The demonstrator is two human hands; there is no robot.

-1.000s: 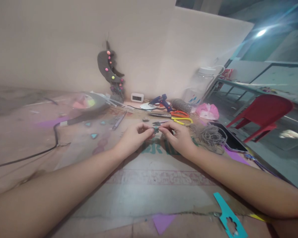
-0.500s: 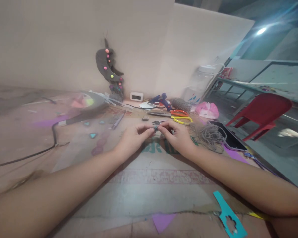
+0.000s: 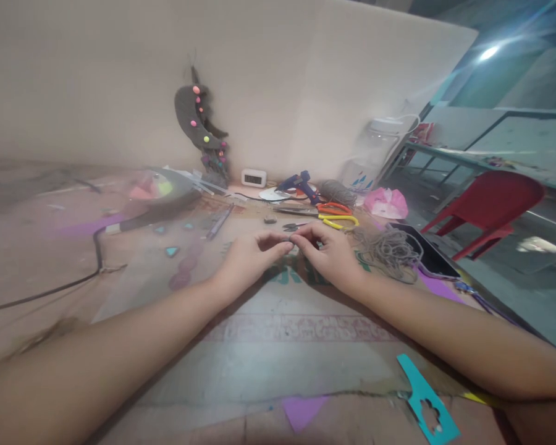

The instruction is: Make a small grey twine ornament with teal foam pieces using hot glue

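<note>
My left hand (image 3: 254, 258) and my right hand (image 3: 328, 252) meet fingertip to fingertip above the middle of the table. Both are closed in a pinch around a small dark grey piece (image 3: 287, 240), mostly hidden by the fingers; its kind cannot be made out. Just beyond the fingertips lie small dark snips (image 3: 293, 227). Farther back are scissors (image 3: 337, 216) with orange and yellow handles, and a small grey lump (image 3: 269, 220). Right of my right hand is a loose heap of grey yarn (image 3: 395, 253).
A blue glue gun (image 3: 301, 184), a white digital clock (image 3: 254, 178) and a large clear bottle (image 3: 373, 154) stand at the back. A grey crescent ornament (image 3: 191, 120) hangs on the wall. A dark tray-like object (image 3: 430, 254) lies right; a turquoise cutout (image 3: 429, 402) lies in front.
My fingertips have drawn closer together, and less of the small grey piece shows between them. The view has shifted slightly; the things on the table stay put.
</note>
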